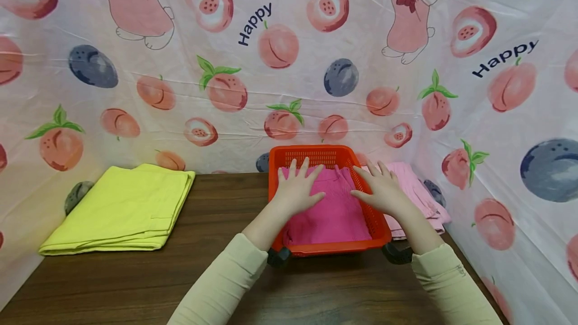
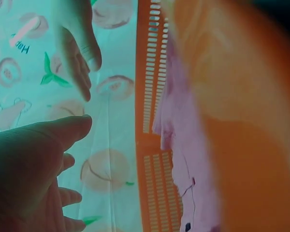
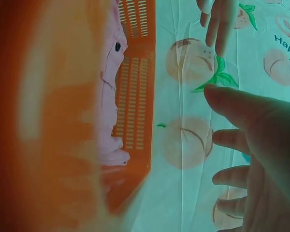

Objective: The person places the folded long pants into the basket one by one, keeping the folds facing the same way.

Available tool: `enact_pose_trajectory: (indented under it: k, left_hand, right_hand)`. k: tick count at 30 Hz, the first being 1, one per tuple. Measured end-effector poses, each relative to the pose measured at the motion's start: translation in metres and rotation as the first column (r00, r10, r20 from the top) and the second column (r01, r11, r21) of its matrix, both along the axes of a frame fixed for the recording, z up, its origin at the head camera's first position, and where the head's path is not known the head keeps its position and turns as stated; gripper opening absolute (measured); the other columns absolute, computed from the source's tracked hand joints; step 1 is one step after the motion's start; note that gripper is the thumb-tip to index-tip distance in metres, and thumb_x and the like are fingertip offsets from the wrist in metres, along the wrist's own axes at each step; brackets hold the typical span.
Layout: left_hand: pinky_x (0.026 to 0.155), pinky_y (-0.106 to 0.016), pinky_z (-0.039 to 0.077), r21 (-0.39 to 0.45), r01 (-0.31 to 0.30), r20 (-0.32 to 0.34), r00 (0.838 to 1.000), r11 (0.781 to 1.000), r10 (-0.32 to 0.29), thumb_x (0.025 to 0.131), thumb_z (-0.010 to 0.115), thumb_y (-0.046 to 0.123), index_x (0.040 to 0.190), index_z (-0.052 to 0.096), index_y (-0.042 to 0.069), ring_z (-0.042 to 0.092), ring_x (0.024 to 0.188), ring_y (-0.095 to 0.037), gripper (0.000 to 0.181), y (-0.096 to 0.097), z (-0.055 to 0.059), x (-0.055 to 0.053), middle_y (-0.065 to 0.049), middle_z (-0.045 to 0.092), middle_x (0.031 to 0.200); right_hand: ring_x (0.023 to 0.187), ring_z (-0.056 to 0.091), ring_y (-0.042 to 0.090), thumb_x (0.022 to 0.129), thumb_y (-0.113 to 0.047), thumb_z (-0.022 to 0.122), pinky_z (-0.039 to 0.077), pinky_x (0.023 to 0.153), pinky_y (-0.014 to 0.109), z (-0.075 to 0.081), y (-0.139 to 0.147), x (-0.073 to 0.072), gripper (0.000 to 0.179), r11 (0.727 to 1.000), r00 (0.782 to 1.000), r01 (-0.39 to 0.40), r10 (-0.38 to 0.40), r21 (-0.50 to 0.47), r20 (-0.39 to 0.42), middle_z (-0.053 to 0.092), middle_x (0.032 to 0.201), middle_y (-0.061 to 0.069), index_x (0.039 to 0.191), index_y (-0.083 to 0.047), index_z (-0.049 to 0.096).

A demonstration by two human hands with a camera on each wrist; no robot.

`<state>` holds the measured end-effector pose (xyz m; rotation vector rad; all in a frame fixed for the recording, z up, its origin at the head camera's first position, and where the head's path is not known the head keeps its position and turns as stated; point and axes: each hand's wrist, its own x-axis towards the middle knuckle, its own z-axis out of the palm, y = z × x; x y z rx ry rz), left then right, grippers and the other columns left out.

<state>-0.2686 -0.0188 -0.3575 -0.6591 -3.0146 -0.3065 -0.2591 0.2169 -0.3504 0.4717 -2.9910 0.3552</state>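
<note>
A red plastic basket (image 1: 336, 250) with slotted walls stands on the table, and a folded bright pink cloth garment (image 1: 331, 214) lies inside it. Over the basket's left side hovers my left hand (image 1: 295, 189), fingers spread and holding nothing. My right hand (image 1: 381, 189) is over the right rim, also spread and holding nothing. Both palms face inward across the basket. In the left wrist view the left hand (image 2: 34, 159) appears beside the basket wall (image 2: 154, 145); the right wrist view has the right hand (image 3: 261, 159) with its fingers extended.
A folded yellow cloth (image 1: 122, 209) lies on the left of the dark wooden table (image 1: 217, 214). Light pink folded cloth (image 1: 420, 194) sits right of the basket, partly behind the right hand. A peach-patterned sheet (image 1: 298, 89) encloses the back and sides.
</note>
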Motion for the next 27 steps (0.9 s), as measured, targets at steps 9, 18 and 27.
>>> enact_pose_trajectory:
  k: [9, 18, 27]
  left_hand:
    - [0.106, -0.067, 0.007, 0.007, 0.024, 0.005, 1.0, 1.0, -0.024, 0.091, 0.054, 0.055, 0.154, 0.021, 0.031, 0.005, 0.142, -0.04, 0.075, 0.021, -0.001, 0.011, -0.011, 0.012, 0.159]
    - [0.106, -0.066, 0.005, 0.018, 0.012, 0.013, 1.0, 1.0, -0.012, 0.091, 0.049, 0.059, 0.154, 0.021, 0.032, 0.003, 0.143, -0.039, 0.073, 0.04, -0.006, 0.018, -0.009, 0.011, 0.159]
    - [0.106, -0.066, 0.006, -0.002, 0.007, -0.008, 1.0, 1.0, -0.007, 0.093, 0.042, 0.062, 0.154, 0.021, 0.032, 0.003, 0.143, -0.038, 0.071, 0.061, -0.015, 0.023, -0.009, 0.01, 0.159]
  right_hand:
    - [0.136, 0.007, 0.053, 0.086, -0.043, 0.066, 0.004, 0.101, 0.073, -0.004, 0.015, 0.01, 0.074, 0.999, 0.999, 0.045, -0.045, -0.022, -0.016, 0.021, 0.15, 0.031, 0.146, -0.009, 0.04]
    - [0.135, 0.008, 0.056, 0.088, -0.048, 0.062, 0.005, 0.1, 0.073, -0.007, 0.033, 0.015, 0.074, 0.998, 0.997, 0.069, -0.069, 0.009, -0.021, 0.019, 0.149, 0.035, 0.146, -0.007, 0.039]
    - [0.134, 0.007, 0.057, 0.088, -0.05, 0.061, 0.005, 0.099, 0.074, -0.011, 0.05, 0.021, 0.076, 0.996, 0.996, 0.082, -0.081, 0.022, -0.028, 0.018, 0.148, 0.037, 0.145, -0.005, 0.039]
